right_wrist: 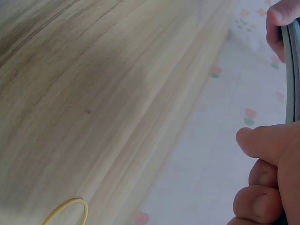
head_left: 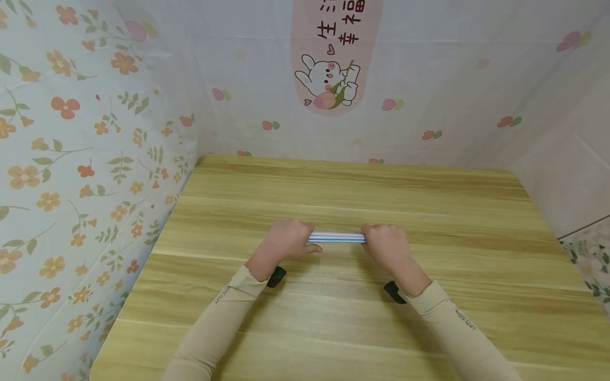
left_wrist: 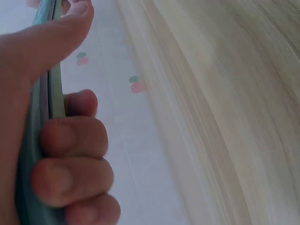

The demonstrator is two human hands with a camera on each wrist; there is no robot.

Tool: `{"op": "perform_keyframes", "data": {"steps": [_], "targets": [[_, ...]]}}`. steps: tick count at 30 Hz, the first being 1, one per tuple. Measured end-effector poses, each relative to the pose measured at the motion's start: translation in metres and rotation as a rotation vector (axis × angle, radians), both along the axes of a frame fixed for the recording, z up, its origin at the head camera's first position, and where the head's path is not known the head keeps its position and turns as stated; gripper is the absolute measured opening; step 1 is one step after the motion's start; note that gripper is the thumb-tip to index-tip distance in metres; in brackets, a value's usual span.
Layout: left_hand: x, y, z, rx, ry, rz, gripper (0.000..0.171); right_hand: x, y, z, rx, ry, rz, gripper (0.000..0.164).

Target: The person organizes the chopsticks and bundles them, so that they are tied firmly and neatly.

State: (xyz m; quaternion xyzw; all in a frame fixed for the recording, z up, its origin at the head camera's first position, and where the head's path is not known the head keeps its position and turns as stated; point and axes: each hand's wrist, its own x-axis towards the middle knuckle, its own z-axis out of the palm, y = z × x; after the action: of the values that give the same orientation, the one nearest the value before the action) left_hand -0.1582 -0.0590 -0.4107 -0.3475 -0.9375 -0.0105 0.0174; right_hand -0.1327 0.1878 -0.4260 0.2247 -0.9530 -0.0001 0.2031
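Both hands hold one bundle of thin, layered strips (head_left: 337, 237) in pale pink, white and blue, stretched level between them above the table. My left hand (head_left: 288, 241) grips its left end, fingers curled round it. In the left wrist view the layers (left_wrist: 55, 96) show teal, purple and green edges, with the thumb lying across them. At the right end, my right hand (head_left: 388, 246) has its fingers wrapped round the bundle. The right wrist view has the strips (right_wrist: 291, 79) running up to the left hand (right_wrist: 281, 16). Both ends are hidden inside the hands.
The wood-grain table (head_left: 329, 323) lies beneath both arms. A white cloth with a rabbit print (head_left: 329, 82) hangs behind it, and a flowered cloth (head_left: 86, 174) on the left. Black devices (head_left: 276, 277) sit at both wrists. A thin yellow loop (right_wrist: 70, 201) enters the right wrist view.
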Motion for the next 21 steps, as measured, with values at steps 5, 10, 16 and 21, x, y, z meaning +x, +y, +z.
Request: {"op": "perform_keyframes", "data": {"steps": [5, 10, 16, 21], "targets": [[0.0003, 0.0022, -0.0011, -0.017, 0.051, 0.016, 0.039, 0.0000, -0.0023, 0.0010, -0.004, -0.011, -0.028, 0.050], [0.0001, 0.0009, -0.0038, -0.015, 0.105, -0.029, 0.032, 0.0005, -0.0044, 0.0033, 0.009, -0.040, -0.042, 0.051], [-0.0003, -0.0001, -0.0043, -0.005, 0.136, -0.070, 0.033, 0.0000, -0.0044, 0.0016, 0.016, -0.031, -0.037, 0.057], [-0.0020, -0.0005, -0.0026, 0.017, 0.111, -0.064, 0.034, -0.0012, -0.0055, -0.0005, -0.012, 0.018, -0.027, 0.056]]}}
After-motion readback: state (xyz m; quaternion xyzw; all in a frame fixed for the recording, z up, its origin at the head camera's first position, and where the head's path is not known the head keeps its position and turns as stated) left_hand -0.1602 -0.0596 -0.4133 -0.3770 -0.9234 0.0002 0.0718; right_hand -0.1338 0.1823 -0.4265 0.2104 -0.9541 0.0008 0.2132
